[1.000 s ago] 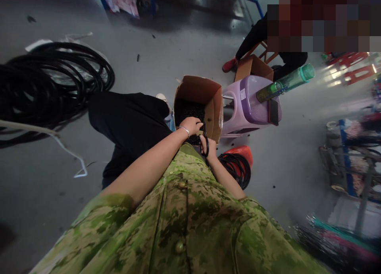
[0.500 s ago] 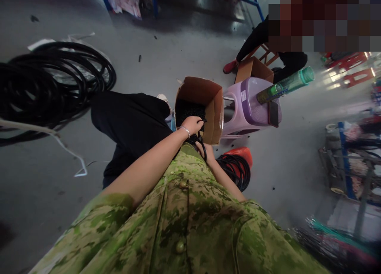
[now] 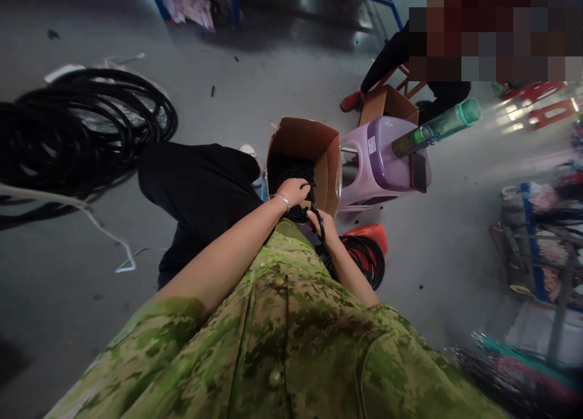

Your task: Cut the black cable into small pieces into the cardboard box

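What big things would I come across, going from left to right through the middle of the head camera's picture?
Large coil of black tubing, dark trouser leg, open cardboard box, purple stool, blue-framed rack.
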Motion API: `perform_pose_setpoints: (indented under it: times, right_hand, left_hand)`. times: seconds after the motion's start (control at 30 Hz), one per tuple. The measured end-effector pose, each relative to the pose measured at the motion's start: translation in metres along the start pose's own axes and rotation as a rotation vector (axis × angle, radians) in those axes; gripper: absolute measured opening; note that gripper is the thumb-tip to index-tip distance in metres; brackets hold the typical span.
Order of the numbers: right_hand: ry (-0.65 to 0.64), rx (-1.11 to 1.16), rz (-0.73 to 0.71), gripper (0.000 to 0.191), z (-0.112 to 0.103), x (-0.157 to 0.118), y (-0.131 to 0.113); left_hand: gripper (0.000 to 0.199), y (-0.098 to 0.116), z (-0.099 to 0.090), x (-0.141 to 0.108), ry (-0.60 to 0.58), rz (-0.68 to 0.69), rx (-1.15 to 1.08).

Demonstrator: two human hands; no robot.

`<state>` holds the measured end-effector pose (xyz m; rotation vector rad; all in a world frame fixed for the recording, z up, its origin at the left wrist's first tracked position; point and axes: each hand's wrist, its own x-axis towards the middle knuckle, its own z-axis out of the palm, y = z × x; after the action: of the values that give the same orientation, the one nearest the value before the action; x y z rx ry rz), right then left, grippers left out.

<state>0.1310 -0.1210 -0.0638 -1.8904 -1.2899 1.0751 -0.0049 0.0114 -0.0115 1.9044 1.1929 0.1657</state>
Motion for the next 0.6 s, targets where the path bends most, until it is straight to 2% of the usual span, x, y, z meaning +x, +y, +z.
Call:
perform_pose_setpoints:
  times: [0.6]
  right_hand:
    - [-0.016,-0.136,-0.032,0.048,-0.008,0.007,-0.012]
  left_hand:
    - [0.038,0.001,0.004,0.001,-0.031,0.076,0.137]
